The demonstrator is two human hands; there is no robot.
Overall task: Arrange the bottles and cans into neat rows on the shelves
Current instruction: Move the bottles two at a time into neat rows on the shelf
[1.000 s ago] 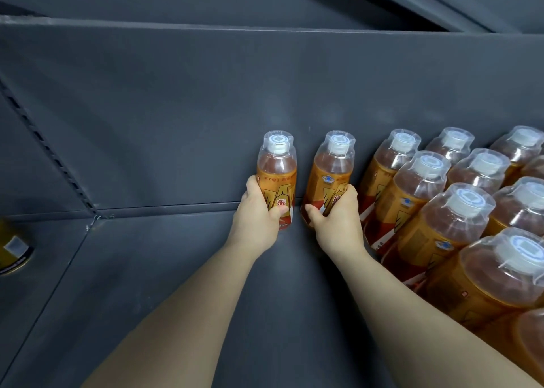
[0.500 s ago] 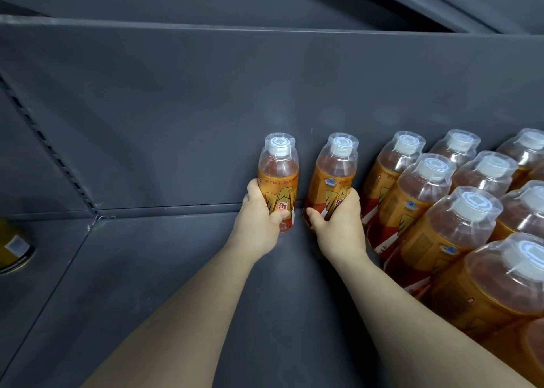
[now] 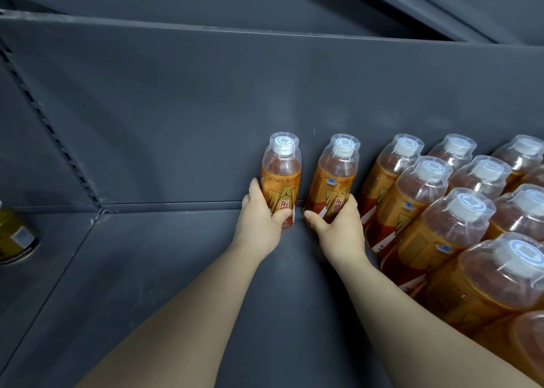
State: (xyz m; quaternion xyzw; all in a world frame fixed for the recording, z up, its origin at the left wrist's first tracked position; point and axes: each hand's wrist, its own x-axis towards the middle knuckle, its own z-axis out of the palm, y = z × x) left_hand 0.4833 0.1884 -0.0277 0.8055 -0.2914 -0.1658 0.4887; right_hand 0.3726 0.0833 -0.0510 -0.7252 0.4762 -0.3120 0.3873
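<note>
Nearest me on the right, I see the packed bottles (image 3: pixel 441 228) standing in rows on the shelf (image 3: pixel 176 270). Further in, my left hand (image 3: pixel 260 220) grips the left bottle (image 3: pixel 281 175), my right hand (image 3: pixel 338 225) grips the right bottle (image 3: pixel 335 178), both at the back wall (image 3: pixel 206 122), slightly apart.

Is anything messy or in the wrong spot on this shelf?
Nothing is spilled or broken. The left hand grips the left bottle and the right hand the right bottle; both stand apart from the packed bottles on the right. A yellow can sits alone far left, partly cut off.
</note>
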